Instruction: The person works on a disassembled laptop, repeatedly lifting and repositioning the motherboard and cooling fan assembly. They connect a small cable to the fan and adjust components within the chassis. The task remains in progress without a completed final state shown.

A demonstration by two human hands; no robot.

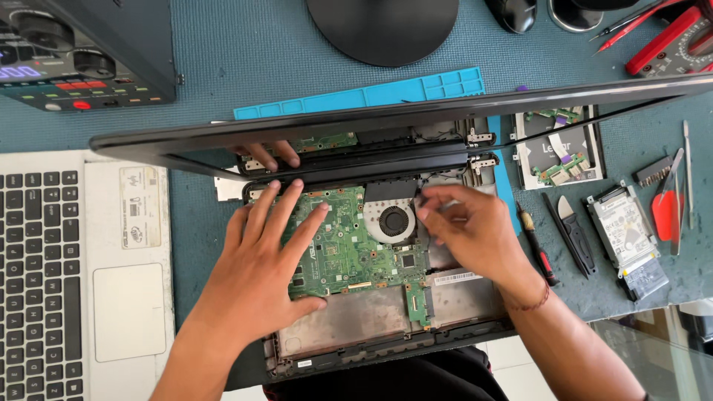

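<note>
An opened laptop base [356, 327] lies in front of me with its green motherboard [356, 249] and round cooling fan [394, 220] exposed. The dark lid [386, 119] stands tilted up at the far side and mirrors the parts below. My left hand [260, 260] rests flat on the left part of the motherboard, fingers spread. My right hand [468, 226] has its fingertips pinched together just right of the fan, near the hinge [481, 161]; whether a small part sits between them is hidden.
A white laptop palmrest with keyboard [74, 275] lies at left. A blue mat [371, 93], a hard drive [624, 230], screwdriver [536, 245], pry tools [575, 234], tweezers [687, 174], multimeter [672, 41] and a monitor stand [382, 26] surround the base.
</note>
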